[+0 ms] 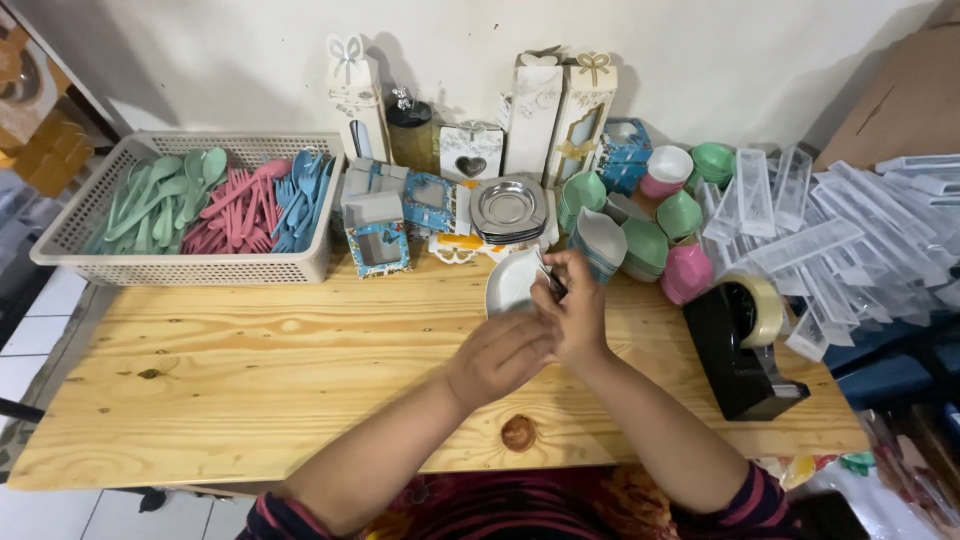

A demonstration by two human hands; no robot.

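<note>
Fingers of my right hand [578,305] pinch a small dark clip [551,283] over the white dish [508,285], left hand [497,352] curled around it, and a slip could knock the dish off the desk [250,370].

A pale wooden table [250,370] is set against a white wall [700,60]. White floor tiles [30,330] are seen at lower left, and brown cardboard [900,100] at upper right.
</note>
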